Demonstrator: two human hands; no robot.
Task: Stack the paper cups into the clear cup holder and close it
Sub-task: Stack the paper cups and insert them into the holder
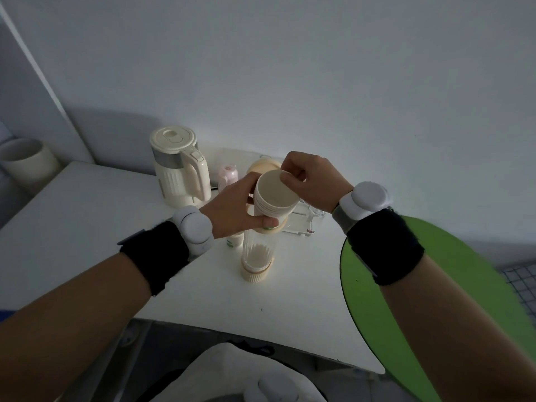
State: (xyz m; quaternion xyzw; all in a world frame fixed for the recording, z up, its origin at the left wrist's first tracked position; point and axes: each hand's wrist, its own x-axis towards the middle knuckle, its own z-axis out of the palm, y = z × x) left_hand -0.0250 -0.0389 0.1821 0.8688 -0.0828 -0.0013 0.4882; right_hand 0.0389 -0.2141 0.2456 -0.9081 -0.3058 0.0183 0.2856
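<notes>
A stack of cream paper cups (pixel 274 195) is held above the open top of the clear cup holder (pixel 256 253), which stands upright on the white table (pixel 87 227). My left hand (pixel 235 207) grips the stack from the left, thumb under its lower part. With thumb and fingers, my right hand (pixel 310 181) pinches the rim of the top cup. The holder has a cream ribbed base, and some cups show inside near its bottom. A round cream lid (pixel 262 166) lies behind the stack, mostly hidden.
A cream electric kettle (pixel 179 166) stands at the back left. A small pink bottle (pixel 227 175) and a clear tray with glassware (pixel 301 221) sit close behind the holder. A green round surface (pixel 406 300) overlaps the table's right edge. A white bin (pixel 26 161) stands far left.
</notes>
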